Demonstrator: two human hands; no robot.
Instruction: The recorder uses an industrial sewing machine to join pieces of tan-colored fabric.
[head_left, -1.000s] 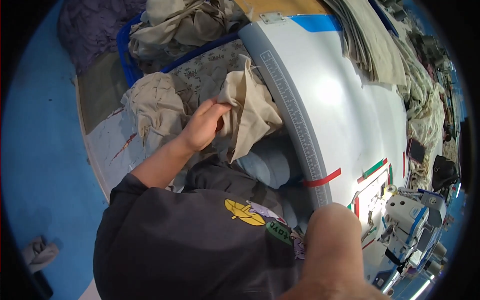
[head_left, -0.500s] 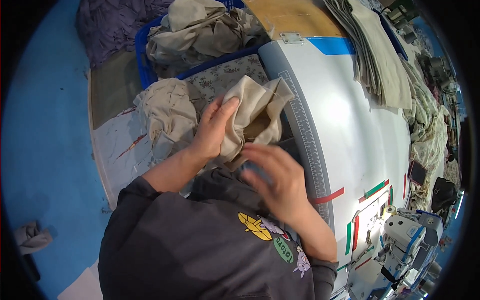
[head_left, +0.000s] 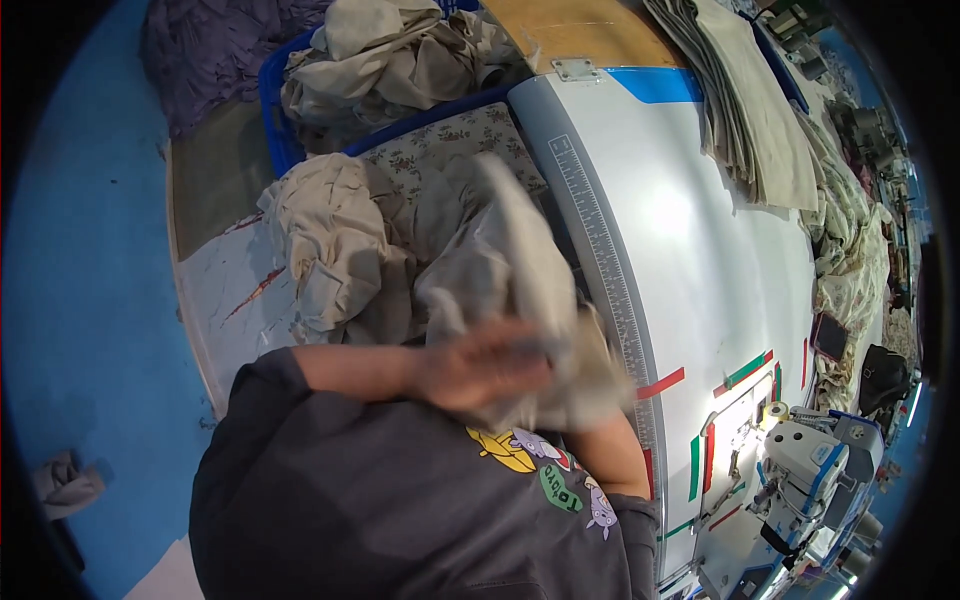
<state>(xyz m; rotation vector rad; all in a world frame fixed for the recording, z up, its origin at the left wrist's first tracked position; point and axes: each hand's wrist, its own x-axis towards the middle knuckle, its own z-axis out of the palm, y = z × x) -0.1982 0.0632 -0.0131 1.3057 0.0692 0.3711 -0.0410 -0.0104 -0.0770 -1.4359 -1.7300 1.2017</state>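
A beige piece of cloth (head_left: 505, 260) hangs in front of me, its right side smeared by motion. Across its lower part lies my left hand (head_left: 485, 368), so blurred that I cannot make out its fingers. My right forearm (head_left: 612, 455) reaches up under the cloth, which hides the right hand. To the left, a crumpled heap of beige cloth (head_left: 335, 240) rests beside the cloth at my hands.
A blue basket (head_left: 275, 115) full of beige cloth stands behind, near floral fabric (head_left: 445, 145). On the right are a white sewing table (head_left: 680, 250) with a ruler strip (head_left: 600, 235), stacked cloth (head_left: 755, 130) and a sewing machine (head_left: 810, 465). Purple fabric (head_left: 220, 60) lies far left.
The cloth has swung down and toward me from its raised, open hold. My left hand has dropped to the right across it. My right hand has gone out of sight behind the cloth.
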